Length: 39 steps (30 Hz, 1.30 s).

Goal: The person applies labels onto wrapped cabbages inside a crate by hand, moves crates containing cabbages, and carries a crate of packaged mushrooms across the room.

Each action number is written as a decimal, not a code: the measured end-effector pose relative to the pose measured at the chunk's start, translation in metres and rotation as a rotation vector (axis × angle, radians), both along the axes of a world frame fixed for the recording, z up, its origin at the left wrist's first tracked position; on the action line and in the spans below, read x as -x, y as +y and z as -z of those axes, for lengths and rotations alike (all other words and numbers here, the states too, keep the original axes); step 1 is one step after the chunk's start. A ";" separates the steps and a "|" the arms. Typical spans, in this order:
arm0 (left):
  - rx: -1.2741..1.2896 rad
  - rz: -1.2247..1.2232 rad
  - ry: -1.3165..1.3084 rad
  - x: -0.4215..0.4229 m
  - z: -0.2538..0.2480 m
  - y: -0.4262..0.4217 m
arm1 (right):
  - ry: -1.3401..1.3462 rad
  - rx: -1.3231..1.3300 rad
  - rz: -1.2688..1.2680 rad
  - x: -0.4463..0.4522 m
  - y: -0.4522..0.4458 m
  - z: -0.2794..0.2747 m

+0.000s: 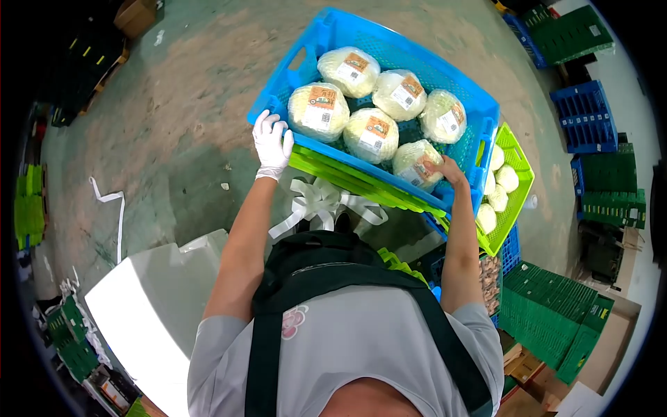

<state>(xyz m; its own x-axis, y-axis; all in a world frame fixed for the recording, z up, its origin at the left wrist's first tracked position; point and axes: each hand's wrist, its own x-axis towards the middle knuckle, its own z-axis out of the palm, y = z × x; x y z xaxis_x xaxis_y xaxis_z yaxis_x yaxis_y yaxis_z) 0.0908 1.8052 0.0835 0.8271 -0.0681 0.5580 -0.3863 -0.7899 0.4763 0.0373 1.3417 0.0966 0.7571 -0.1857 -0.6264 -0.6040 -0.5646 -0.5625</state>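
A blue plastic crate (445, 83) holds several pale, film-wrapped cabbages (318, 112) with orange-and-white labels. My left hand (271, 144), in a white glove, has its fingers curled over the rim at the crate's near left corner. Bare and reaching over the near right side, my right hand (451, 171) has its fingers against the wrapped cabbage (415, 164) nearest me. Part of that hand's grip is hidden behind the cabbage and the crate wall. Beneath the blue crate lie stacked lime-green crates (347, 177).
On the right, a lime-green crate (513, 142) holds several pale round vegetables. Dark green crates (545, 313) are stacked at lower right. A large white box-like object (149, 299) stands at lower left. Crumpled white strapping (321, 201) lies near my feet.
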 end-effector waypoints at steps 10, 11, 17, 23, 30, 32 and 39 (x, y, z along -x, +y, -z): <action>0.001 -0.016 -0.032 -0.006 0.000 0.002 | -0.022 -0.025 0.070 -0.007 0.019 -0.018; 0.000 -0.012 -0.033 -0.006 0.000 0.002 | -0.028 -0.059 0.052 -0.008 0.019 -0.019; -0.002 -0.017 -0.022 -0.005 0.000 0.000 | -0.036 -0.044 -0.026 -0.010 0.019 -0.023; -0.020 -0.010 -0.031 -0.007 -0.003 0.000 | -0.044 -0.077 -0.022 -0.012 0.013 -0.015; -0.028 -0.019 -0.020 -0.008 -0.006 0.000 | -0.031 -0.081 -0.018 -0.015 0.018 -0.027; -0.031 -0.016 -0.026 -0.008 -0.009 -0.002 | -0.032 -0.098 -0.004 -0.014 0.020 -0.032; -0.030 -0.013 -0.020 -0.007 -0.007 -0.002 | -0.010 -0.099 0.015 -0.015 0.014 -0.026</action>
